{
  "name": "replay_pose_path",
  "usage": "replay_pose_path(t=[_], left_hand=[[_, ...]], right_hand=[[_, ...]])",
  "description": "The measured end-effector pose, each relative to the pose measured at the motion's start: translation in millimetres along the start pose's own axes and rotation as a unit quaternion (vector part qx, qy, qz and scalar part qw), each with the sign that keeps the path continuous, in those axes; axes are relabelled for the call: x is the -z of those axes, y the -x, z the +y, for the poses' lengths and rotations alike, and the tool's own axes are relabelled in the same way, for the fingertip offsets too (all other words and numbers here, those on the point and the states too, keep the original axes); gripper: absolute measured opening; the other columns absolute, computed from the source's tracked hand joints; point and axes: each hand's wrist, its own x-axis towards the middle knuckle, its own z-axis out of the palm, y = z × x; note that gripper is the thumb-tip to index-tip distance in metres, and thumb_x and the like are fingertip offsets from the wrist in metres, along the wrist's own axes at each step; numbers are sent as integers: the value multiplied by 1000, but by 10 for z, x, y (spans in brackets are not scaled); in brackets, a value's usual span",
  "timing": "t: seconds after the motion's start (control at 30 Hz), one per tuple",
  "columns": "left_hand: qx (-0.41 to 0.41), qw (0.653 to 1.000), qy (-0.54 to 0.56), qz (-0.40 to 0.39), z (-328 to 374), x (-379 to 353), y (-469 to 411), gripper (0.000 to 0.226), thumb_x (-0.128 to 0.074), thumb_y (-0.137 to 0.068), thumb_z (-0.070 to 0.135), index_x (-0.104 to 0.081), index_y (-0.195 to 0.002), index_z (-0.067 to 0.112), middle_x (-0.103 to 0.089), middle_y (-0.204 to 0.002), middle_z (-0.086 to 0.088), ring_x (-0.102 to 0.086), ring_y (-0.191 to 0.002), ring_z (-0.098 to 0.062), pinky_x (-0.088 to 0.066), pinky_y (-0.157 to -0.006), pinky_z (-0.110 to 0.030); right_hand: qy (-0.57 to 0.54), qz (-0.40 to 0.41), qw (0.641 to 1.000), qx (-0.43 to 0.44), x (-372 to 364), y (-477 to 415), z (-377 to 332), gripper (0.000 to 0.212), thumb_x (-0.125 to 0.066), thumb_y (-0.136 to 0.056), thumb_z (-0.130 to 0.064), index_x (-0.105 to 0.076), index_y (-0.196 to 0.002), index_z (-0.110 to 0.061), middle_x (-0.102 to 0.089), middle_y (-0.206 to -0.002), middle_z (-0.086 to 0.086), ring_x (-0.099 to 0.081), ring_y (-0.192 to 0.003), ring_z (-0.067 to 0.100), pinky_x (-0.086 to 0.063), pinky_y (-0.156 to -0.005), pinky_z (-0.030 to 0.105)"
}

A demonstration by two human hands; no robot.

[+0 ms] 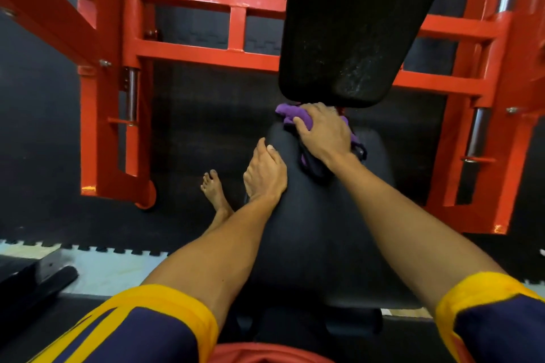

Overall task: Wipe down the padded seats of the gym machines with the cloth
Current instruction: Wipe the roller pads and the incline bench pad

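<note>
now, red frame (206, 53) stands close on both sides, and the back pad (362, 26) hangs low over the far end of the seat pad (318, 230). our left hand (265, 174) grips the seat pad's left edge, fingers curled over it. our right hand (324, 132) bunches the purple cloth (290, 113) on the far end, just under the back pad. risks, as we judge:
- knuckles strike the back pad's lower edge on a forward stroke
- the loose cloth tail snags in that gap
- the bunched cloth cleans only a narrow strip
</note>
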Motion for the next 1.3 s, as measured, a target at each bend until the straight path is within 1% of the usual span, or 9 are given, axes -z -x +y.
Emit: replay_pose_path(t=[0.23, 0.3, 0.43, 0.57, 0.67, 0.83, 0.93, 1.1, 1.3], left_hand=[[-17, 999, -27, 18, -50, -68, -24, 40, -40, -106, 34, -46, -141, 16, -62, -131, -10, -61, -118, -34, -44, -97, -46], [3, 999, -24, 30, -6, -61, -16, 45, -30, -108, 35, -44, -147, 16, -57, -142, -10, -56, -126, -36, -39, -102, -46], [2, 998, -42, 39, 43, -28, 45, 49, -25, -110, 34, -37, -154, 19, -48, -153, -6, -50, -134, -33, -30, -108, -43], [-2, 998, -45, 40, 42, -22, 54, 49, -25, -110, 35, -37, -154, 18, -48, -153, -7, -50, -133, -34, -33, -107, -43], [-10, 998, -41, 36, -4, -41, 32, 50, -23, -109, 35, -37, -154, 17, -49, -151, -9, -50, -133, -34, -35, -107, -45], [-30, 999, -25, 33, -57, -81, 9, 52, -22, -109, 36, -34, -155, 16, -43, -156, -9, -43, -141, -30, -33, -113, -44], [-49, 998, -21, 41, -75, -97, -8, 52, -22, -109, 34, -33, -155, 13, -42, -156, -9, -42, -142, -29, -33, -113, -43], [-59, 996, -41, 49, -55, -109, -8, 50, -25, -109, 32, -38, -151, 9, -50, -149, -13, -51, -131, -36, -40, -103, -46], [-82, 995, -53, 28, -97, -40, 55, 50, -25, -110, 31, -34, -153, 8, -47, -151, -16, -50, -133, -37, -39, -104, -47]], right_hand=[[-15, -49, 988, 146, -178, -22, -583, 40, -61, -95, -45, -68, -128, -23, -62, -137, 0, -50, -134, 26, -32, -117, 41], [-46, -18, 991, 126, -97, 25, -324, 41, -63, -94, -38, -66, -131, -20, -63, -138, 3, -53, -133, 28, -35, -114, 40], [-37, 33, 999, -16, -2, 304, 274, 46, -57, -99, -39, -59, -140, -21, -55, -149, 4, -49, -137, 27, -36, -117, 41], [-36, 31, 995, -90, -127, 256, -58, 48, -47, -104, -41, -51, -149, -24, -44, -158, 2, -38, -145, 31, -26, -122, 43], [-40, 25, 997, -57, -237, 447, -342, 47, -48, -105, -36, -51, -150, -22, -41, -161, 4, -31, -151, 32, -24, -124, 47], [-24, 63, 998, 10, -287, 1264, -49, 46, -61, -99, -33, -58, -144, -23, -45, -158, 4, -37, -149, 33, -34, -120, 51], [-6, 65, 997, -41, -236, 1143, 155, 48, -62, -99, -31, -56, -146, -23, -41, -161, 6, -35, -149, 36, -30, -121, 53], [-46, 24, 991, -122, -124, 489, -99, 50, -47, -106, -30, -41, -155, -23, -24, -169, 4, -15, -156, 34, -11, -127, 47], [-14, 41, 999, -14, -264, 1123, -230, 53, -53, -102, -33, -47, -153, -22, -40, -162, 5, -27, -153, 33, -21, -125, 49]])
